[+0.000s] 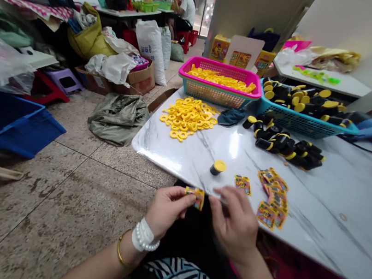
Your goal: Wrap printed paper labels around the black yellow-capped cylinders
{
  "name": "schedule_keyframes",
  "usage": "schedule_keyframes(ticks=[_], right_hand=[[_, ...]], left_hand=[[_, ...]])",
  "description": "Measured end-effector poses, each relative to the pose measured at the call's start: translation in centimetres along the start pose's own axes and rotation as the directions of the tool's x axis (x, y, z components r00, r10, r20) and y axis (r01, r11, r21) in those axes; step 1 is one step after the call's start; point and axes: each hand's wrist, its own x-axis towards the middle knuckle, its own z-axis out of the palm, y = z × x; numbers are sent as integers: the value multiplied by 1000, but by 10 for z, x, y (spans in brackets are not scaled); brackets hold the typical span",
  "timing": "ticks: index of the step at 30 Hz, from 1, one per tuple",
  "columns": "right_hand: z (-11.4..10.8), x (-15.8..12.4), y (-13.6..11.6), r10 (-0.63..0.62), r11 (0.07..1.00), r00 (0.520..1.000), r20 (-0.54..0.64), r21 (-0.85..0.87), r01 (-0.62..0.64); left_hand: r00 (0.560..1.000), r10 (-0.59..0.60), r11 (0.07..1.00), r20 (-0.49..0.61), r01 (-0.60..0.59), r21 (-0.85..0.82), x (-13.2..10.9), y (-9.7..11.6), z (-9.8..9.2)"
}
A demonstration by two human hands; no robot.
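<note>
- Two hands work at the near edge of the marble table (339,190) in the head view, the only view there is, and every place below is given from the lone black cap (218,166) with a yellow top that stands on it.
- The left hand (168,209), nearer the person than the cap and a little left of it, has thumb and fingers pinched together on a small printed label (195,196), held off the table's edge.
- The right hand (235,221), nearer than the cap and to its right, brings its fingertips up to the label's right side (it is blurred, so I cannot tell whether it grips).
- One loose label (242,184) lies just right of the cap, and a label heap (273,199) farther right.
- Beyond the cap lie yellow rings (187,117) to the left and black caps (286,145) to the right; behind those stand a pink basket (213,94) and a blue basket (293,123).
- The step in hand looks like readying one label between both hands. A next move would call for a fine fingertip pinch and a steady left hold.
</note>
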Motion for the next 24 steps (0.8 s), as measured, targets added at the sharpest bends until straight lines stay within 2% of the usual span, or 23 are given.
schedule_keyframes(ticks=[2, 4, 6, 8, 9, 10, 12, 14, 16, 18, 20, 22, 24], right_hand=[[-1, 29, 13, -25, 990, 1000, 19, -138, 27], [1, 52, 26, -4, 987, 990, 140, -161, 27], [5, 61, 35, 54, 996, 976, 212, -85, -37], [6, 57, 37, 161, 981, 969, 189, 79, -179], [5, 52, 36, 234, 940, 957, 174, 211, -268], [4, 45, 33, 309, 861, 935, 175, 366, -353], [0, 30, 27, 421, 604, 873, 245, 643, -471], [-3, 18, 21, 451, 387, 829, 330, 765, -515], [-5, 12, 16, 456, 324, 808, 372, 776, -541], [-7, 10, 12, 470, 343, 796, 382, 751, -563], [-10, 10, 10, 496, 406, 797, 344, 720, -563], [-14, 8, 8, 492, 526, 824, 280, 658, -538], [-18, 5, 7, 441, 691, 872, 214, 538, -482]], left_hand=[[997, -77, 992, -1, 76, -105, 7, 9, -4], [992, -128, 970, 19, 129, -206, 13, 17, -7], [987, -154, 941, 44, 160, -298, 17, 22, -8], [980, -179, 910, 90, 200, -365, 20, 24, -8], [975, -191, 893, 117, 222, -392, 21, 25, -7], [969, -202, 876, 142, 244, -415, 22, 24, -7], [959, -218, 845, 181, 278, -456, 23, 23, -3], [950, -227, 823, 216, 306, -480, 23, 22, 1], [942, -225, 808, 249, 324, -492, 23, 22, 6], [936, -226, 798, 269, 336, -500, 22, 22, 10], [934, -235, 793, 270, 345, -503, 22, 21, 12], [936, -239, 800, 259, 341, -494, 21, 19, 14], [944, -228, 820, 239, 319, -476, 22, 17, 14]])
